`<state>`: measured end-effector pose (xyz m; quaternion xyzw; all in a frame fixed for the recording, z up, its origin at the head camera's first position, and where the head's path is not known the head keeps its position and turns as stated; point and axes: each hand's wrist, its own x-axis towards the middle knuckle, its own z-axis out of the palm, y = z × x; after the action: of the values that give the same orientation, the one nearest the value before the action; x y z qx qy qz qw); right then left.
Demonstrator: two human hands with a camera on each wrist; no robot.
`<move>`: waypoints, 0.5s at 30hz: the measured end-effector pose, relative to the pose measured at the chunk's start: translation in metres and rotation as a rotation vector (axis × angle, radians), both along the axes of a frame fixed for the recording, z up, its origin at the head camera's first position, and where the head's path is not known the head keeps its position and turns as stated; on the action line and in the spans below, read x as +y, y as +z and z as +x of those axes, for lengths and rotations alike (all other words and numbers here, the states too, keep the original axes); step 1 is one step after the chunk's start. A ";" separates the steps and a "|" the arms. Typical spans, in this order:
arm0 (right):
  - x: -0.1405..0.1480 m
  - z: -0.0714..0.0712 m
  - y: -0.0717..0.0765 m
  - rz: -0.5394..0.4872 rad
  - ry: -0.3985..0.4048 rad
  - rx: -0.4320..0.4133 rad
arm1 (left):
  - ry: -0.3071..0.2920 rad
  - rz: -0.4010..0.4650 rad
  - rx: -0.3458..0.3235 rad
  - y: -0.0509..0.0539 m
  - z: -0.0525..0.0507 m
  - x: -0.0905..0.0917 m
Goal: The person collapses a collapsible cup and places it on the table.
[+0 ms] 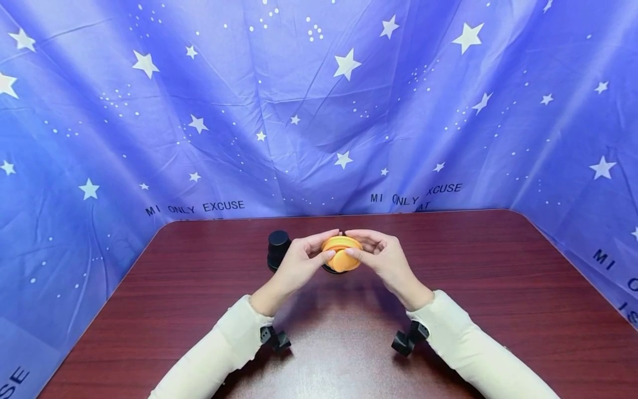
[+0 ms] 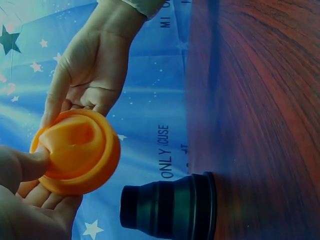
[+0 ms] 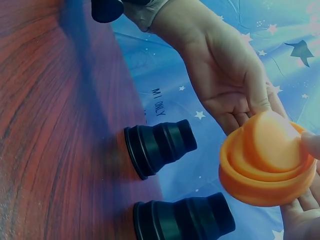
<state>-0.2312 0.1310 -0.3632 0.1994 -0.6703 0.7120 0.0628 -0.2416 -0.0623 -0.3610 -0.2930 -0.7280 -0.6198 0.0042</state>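
Between both hands, raised above the table, is an orange, round, ringed piece (image 1: 347, 262) that looks like a folded silicone collapsible cup. Its middle is bent and bulges to one side, as the left wrist view shows on the cup (image 2: 75, 145). My left hand (image 1: 301, 261) grips one side of its rim, thumb pressed on the near face and fingers behind. On the opposite side my right hand (image 1: 389, 257) holds it the same way. In the right wrist view, the bulging middle (image 3: 275, 140) rises from the ring, with both thumbs touching it.
Two black stepped cups stand wide end down on the table: one cup (image 3: 160, 145) and another cup (image 3: 185, 217) beside it. The head view shows one black cup (image 1: 278, 246) left of my hands. A starry blue cloth (image 1: 319, 111) hangs behind the reddish-brown table (image 1: 174, 310).
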 end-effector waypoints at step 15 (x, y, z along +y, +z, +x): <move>0.000 -0.001 -0.004 0.061 0.015 0.031 | -0.008 0.010 0.032 0.006 0.002 -0.001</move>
<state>-0.2319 0.1312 -0.3669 0.2173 -0.6893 0.6884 0.0614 -0.2395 -0.0628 -0.3553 -0.3056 -0.7236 -0.6186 0.0148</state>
